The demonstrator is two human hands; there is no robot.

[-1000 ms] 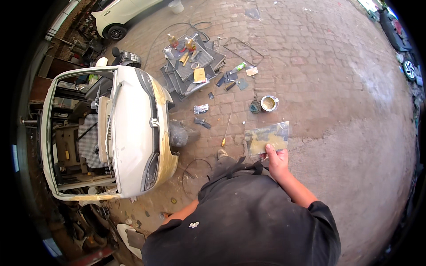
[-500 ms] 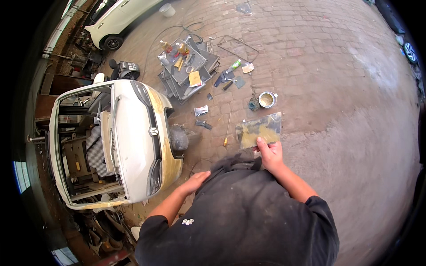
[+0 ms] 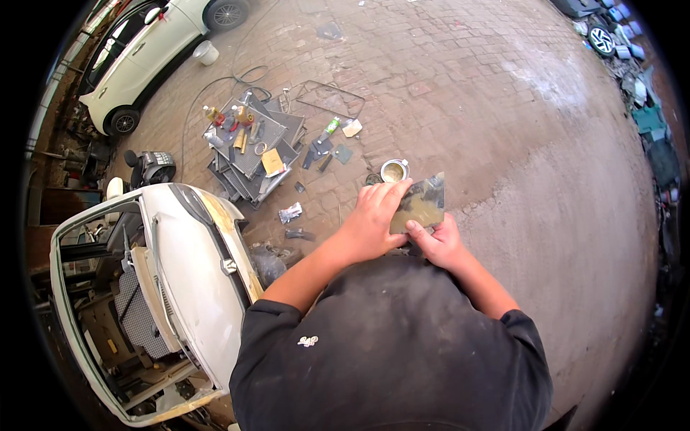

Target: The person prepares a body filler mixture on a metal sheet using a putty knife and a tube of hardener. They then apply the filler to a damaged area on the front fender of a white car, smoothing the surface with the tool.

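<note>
A flat plate [image 3: 420, 203], smeared with a yellowish paste, is held just above the middle of the frame, in front of the dark-shirted chest. Its long axis runs from lower left to upper right, with the far corner tilted up and away from the body.

The plate is gripped at its lower edge by the right hand [image 3: 440, 242]: the thumb is laid on the upper face and the other fingers are curled underneath, so the edge is pinched. The left hand [image 3: 372, 221] is laid against the plate's left side from the left, its fingers [image 3: 388, 194] pressed close together and stretched flat over the left part of the face; whether anything is held beneath them cannot be told. Both hands are touching the plate, the right one carrying it.

On the brick floor [image 3: 503, 108] just beyond the plate a small open tin [image 3: 394, 170] is seen. Further to the upper left a stack of panels [image 3: 251, 154] with bottles is set, and a stripped white car shell [image 3: 187, 287] fills the lower left.
</note>
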